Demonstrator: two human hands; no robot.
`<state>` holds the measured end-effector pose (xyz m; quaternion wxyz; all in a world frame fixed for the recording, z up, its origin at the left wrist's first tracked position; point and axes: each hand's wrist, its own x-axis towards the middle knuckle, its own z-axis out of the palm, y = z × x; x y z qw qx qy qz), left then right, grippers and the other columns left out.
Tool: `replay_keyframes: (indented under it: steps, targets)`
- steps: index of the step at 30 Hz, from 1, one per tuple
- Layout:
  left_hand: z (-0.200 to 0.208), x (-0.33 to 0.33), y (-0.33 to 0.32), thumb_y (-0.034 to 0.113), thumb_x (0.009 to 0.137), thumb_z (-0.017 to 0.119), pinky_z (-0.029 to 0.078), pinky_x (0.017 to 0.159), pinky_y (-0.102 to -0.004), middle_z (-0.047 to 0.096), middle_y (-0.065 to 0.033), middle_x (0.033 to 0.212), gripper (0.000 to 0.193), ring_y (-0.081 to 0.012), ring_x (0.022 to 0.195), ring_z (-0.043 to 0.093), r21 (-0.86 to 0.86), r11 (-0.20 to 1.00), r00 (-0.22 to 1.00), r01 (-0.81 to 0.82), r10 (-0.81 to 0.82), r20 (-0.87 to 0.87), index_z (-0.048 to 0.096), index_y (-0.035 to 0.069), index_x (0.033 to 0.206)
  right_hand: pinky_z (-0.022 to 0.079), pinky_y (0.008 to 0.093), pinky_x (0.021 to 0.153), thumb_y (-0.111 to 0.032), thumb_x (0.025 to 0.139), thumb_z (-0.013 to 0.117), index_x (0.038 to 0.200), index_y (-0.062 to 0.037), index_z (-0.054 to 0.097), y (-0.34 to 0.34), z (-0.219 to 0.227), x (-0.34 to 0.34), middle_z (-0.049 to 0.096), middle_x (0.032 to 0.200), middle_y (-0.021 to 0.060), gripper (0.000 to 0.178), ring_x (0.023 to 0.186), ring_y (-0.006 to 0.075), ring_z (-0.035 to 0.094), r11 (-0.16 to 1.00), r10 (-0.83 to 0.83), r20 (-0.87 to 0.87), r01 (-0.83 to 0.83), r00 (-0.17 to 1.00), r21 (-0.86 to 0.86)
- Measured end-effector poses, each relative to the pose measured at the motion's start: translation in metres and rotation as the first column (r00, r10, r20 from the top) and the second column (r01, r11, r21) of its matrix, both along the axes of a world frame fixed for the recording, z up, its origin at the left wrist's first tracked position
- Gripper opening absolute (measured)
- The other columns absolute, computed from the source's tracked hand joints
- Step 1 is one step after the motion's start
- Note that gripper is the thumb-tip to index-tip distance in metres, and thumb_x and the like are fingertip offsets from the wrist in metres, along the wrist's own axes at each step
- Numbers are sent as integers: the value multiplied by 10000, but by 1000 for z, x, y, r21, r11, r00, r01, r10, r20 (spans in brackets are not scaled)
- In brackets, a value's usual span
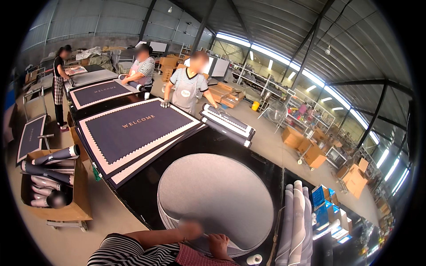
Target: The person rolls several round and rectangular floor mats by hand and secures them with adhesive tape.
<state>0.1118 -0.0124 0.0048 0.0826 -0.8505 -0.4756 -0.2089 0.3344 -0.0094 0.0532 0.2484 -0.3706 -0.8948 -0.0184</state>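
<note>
A stack of round grey mats (217, 190) lies on the black table right in front of me. At its near edge the top mat is lifted and folded back, showing a paler strip. My right hand (218, 244) has its fingers curled over that near edge and grips it. Just to the left, my left hand (191, 228) rests at the same edge; it is blurred, so its fingers cannot be made out. Close to my right hand stands a small white roll (254, 259).
Rectangular dark mats with pale borders (137, 126) lie farther along the black table (146, 201). A person in an apron (186, 91) stands there beside rolled mats (228, 124). Long rolls (296, 221) lie at right; a cardboard box (80, 195) of rolled mats stands at left.
</note>
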Motion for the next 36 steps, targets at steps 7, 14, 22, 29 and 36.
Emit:
replay_keyframes:
  steps: [7,14,22,29,36]
  targets:
    - [15,12,-16,165,812,604,486,609,-461,627,-142,699,142,-311,647,619,-112,982,988,153,-150,34,689,70,750,496,455,788,-287,877,651,920,-181,702,0,-27,19,721,892,20,125,874,285,668,988,-1,6,2,1000,-153]
    - [15,8,-14,217,862,565,510,624,-455,658,-146,736,192,-310,666,649,-96,994,997,56,-61,-50,672,67,806,530,460,789,-433,886,648,993,-160,737,26,-42,20,725,903,112,306,899,326,687,929,0,179,66,984,-365]
    - [53,20,-1,362,975,514,543,768,-479,716,-198,919,338,-376,868,700,-582,804,988,-120,157,13,583,48,1080,540,455,770,-486,861,672,919,-134,766,38,-18,22,729,877,130,368,839,354,698,839,-81,-34,50,996,-542]
    - [62,19,13,304,947,596,534,784,-485,707,-201,930,288,-380,909,694,-646,751,966,-137,245,79,578,41,1064,543,438,739,-506,720,801,805,-68,704,60,-12,14,718,817,140,457,803,337,700,780,-165,53,164,985,-604]
    - [65,22,-16,221,848,634,441,807,-365,614,-59,917,131,-231,986,587,-143,988,997,-57,50,-54,655,93,838,541,419,718,-558,586,868,735,-50,681,78,-23,15,691,753,146,561,744,330,688,770,-168,43,158,985,-618]
